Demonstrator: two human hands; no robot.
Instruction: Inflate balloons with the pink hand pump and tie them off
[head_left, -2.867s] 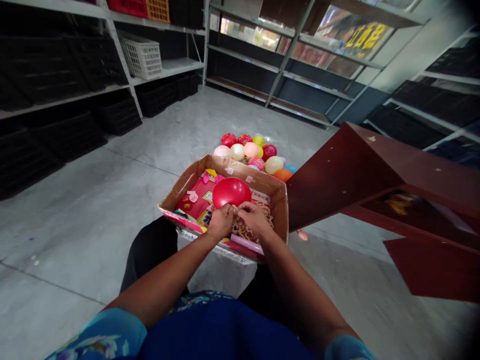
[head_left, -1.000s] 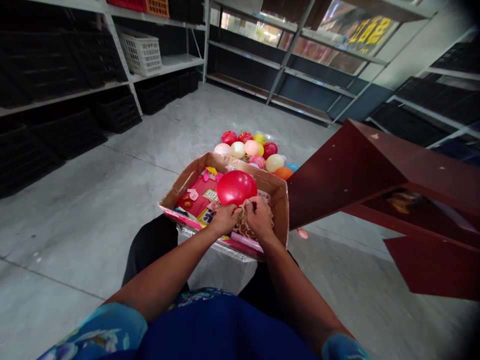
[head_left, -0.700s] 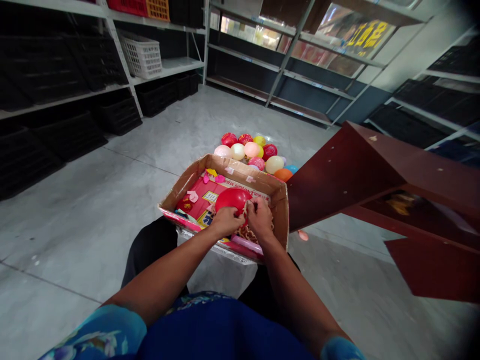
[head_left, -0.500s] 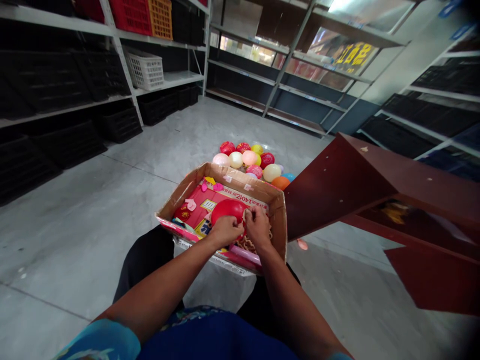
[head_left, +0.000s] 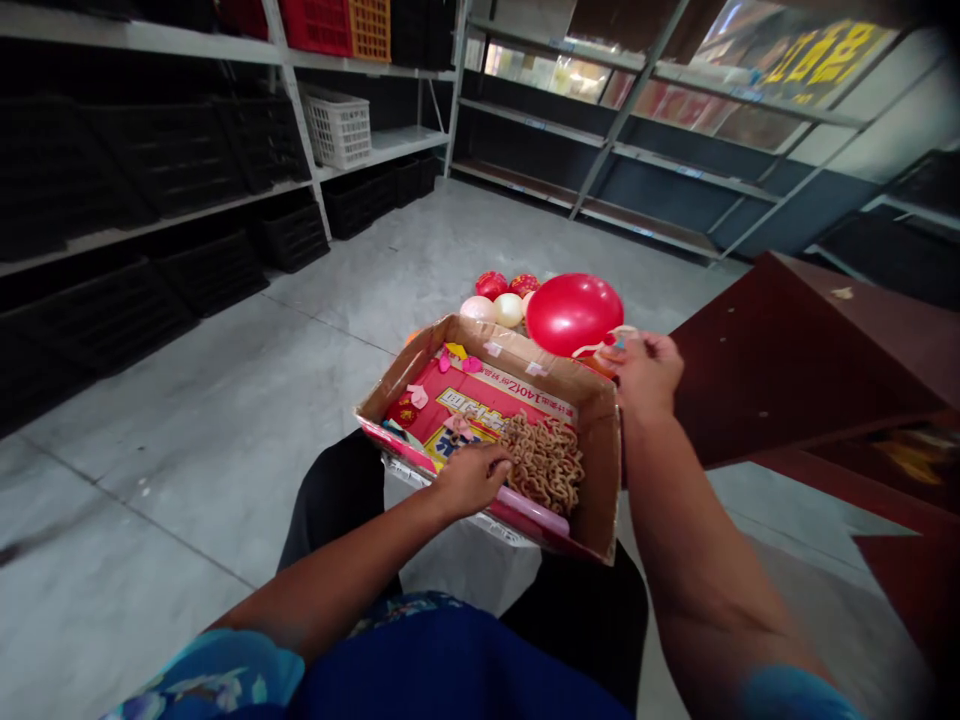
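An inflated red balloon (head_left: 574,314) is up beyond the far right corner of a cardboard box (head_left: 600,440) on my lap. My right hand (head_left: 649,372) pinches at the balloon's tied end, where a pale beige strip shows. Over the near side of the box is my left hand (head_left: 471,478), its fingers curled in; whatever they may hold is hidden. Inside the box a heap of beige twisted strips (head_left: 544,462) lies at the right. Limp pink balloon pieces (head_left: 418,397) lie at the left, and a pink tube-like roll (head_left: 534,510) runs along the near edge.
Several inflated balloons (head_left: 508,309) lie on the floor past the box. A dark red wooden piece of furniture (head_left: 750,370) stands close on the right. Shelves with black crates (head_left: 165,160) and a white basket (head_left: 337,128) line the left; a metal rack (head_left: 540,122) stands behind.
The red balloon has gone from inside the box up and to the right with my right hand. My left hand has parted from it and stays low over the box. The view has shifted.
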